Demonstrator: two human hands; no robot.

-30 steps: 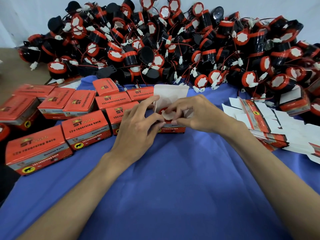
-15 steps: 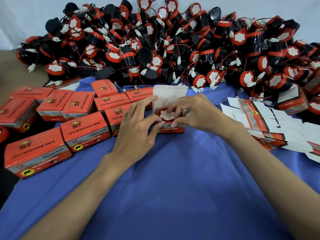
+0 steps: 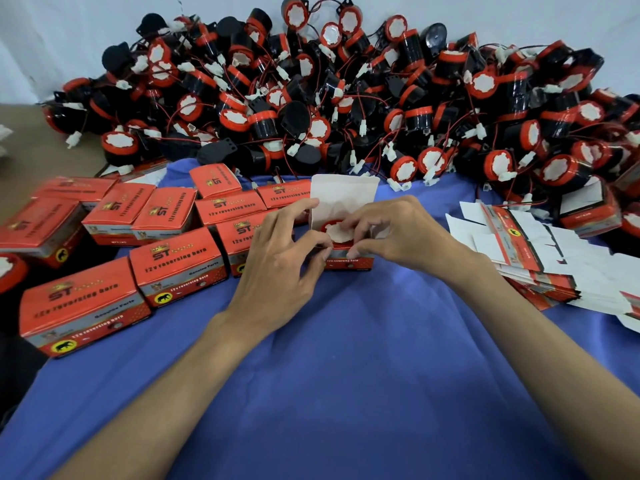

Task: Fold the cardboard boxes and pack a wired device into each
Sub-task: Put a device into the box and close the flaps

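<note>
Left hand [image 3: 277, 271] pinches open box [image 3: 346, 263] front-left rim | right hand [image 3: 398, 233], fingers curled, pinches wired device [image 3: 334, 233] inside it | box mid-worktop [image 3: 346, 375] | change: left fingers have drawn back, device uncovered, apparently seated | lid flap [image 3: 343, 192] upright; closing remains

1. A small packing workshop is indicated, where one product is boxed in bulk.
2. A large heap of identical black-and-red wired horns [image 3: 346, 109] is piled against a plain white wall [image 3: 69, 36].
3. Closed orange boxes [image 3: 178, 266], printed "12v reversing horn", are set out in rows at the left.
4. Flat unfolded cartons [image 3: 540, 258] are stacked at the right.
5. The work surface is covered by a blue cloth [image 3: 346, 358].
</note>
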